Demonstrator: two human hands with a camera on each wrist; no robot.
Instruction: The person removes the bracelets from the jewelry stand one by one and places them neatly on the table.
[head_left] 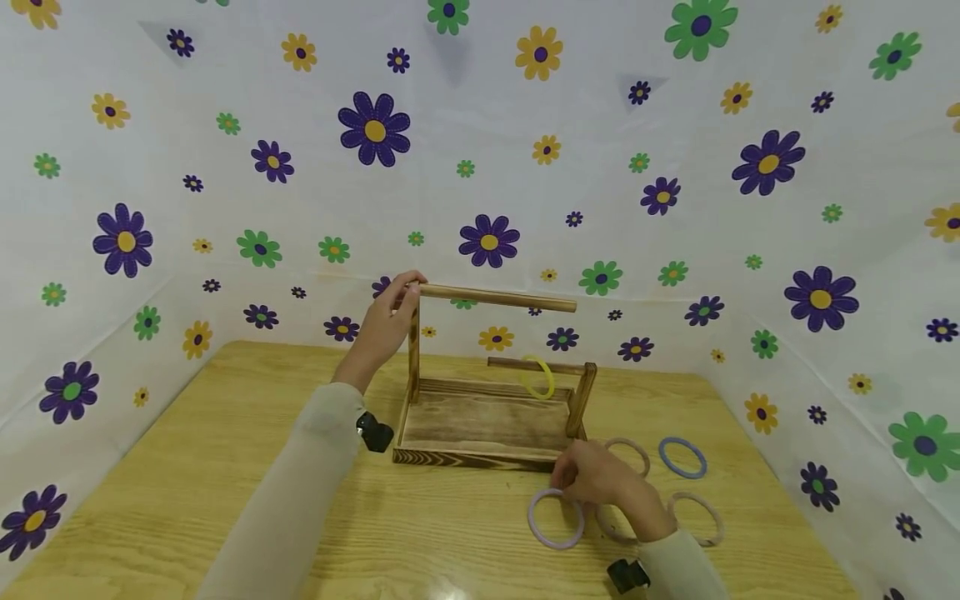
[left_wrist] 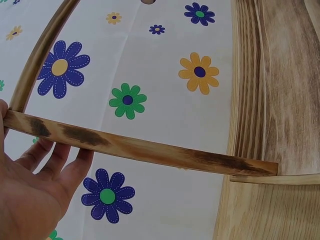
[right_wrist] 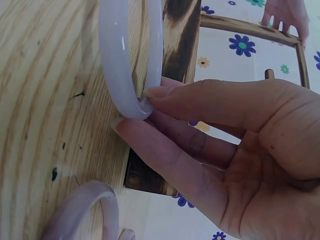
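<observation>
A wooden display stand (head_left: 480, 421) has a shallow tray, a tall left post with a long upper bar (head_left: 495, 297), and a shorter right post with a lower bar (head_left: 510, 363). My left hand (head_left: 384, 323) grips the top corner of the tall post; the left wrist view shows fingers (left_wrist: 57, 160) behind it. At the tray's front right corner, my right hand (head_left: 603, 479) pinches a pale lavender bangle (right_wrist: 116, 60) between thumb and fingertips, close over the table. Around the lower bar hangs a yellow bangle (head_left: 552, 383).
Right of the stand, a blue bangle (head_left: 687, 476) and several pale pinkish bangles lie on the wooden table (head_left: 420, 533), one (head_left: 721, 527) near the right sleeve and another partly behind the right hand. A white flowered cloth (head_left: 480, 200) encloses the back and sides.
</observation>
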